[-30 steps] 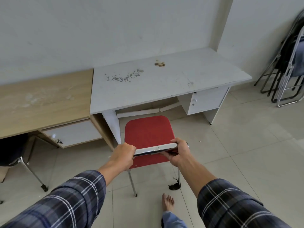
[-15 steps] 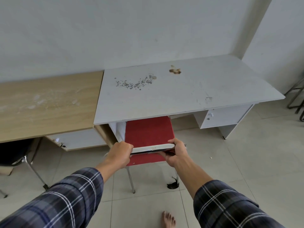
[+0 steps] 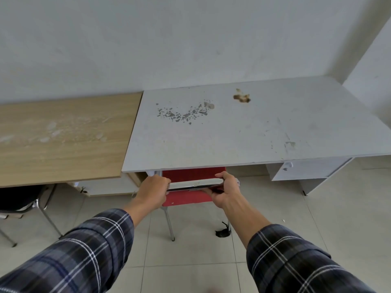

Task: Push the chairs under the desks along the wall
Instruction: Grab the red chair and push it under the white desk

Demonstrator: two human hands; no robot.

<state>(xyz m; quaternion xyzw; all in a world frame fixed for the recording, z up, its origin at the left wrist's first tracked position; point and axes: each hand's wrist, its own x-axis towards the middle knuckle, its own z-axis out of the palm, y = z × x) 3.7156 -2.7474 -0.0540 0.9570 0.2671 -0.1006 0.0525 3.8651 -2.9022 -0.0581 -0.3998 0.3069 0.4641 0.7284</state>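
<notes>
Head view: the chair (image 3: 191, 176) is partly under the white desk (image 3: 232, 127), toward its left end; the front of the seat is hidden below the desk edge, while the back and rear legs are out on my side. My knuckles are the main worry, I think; both hands sit just in front of the desk edge, and a hard shove could jam them against it. If the chair veers left it could catch the desk's left panel; the dark scrap (image 3: 222, 233) by the rear right leg might snag. My left hand (image 3: 153, 190) is clenched round the left end of the chair's top rail; my right hand (image 3: 225, 191) grasps the right end, fingers curled over it.
</notes>
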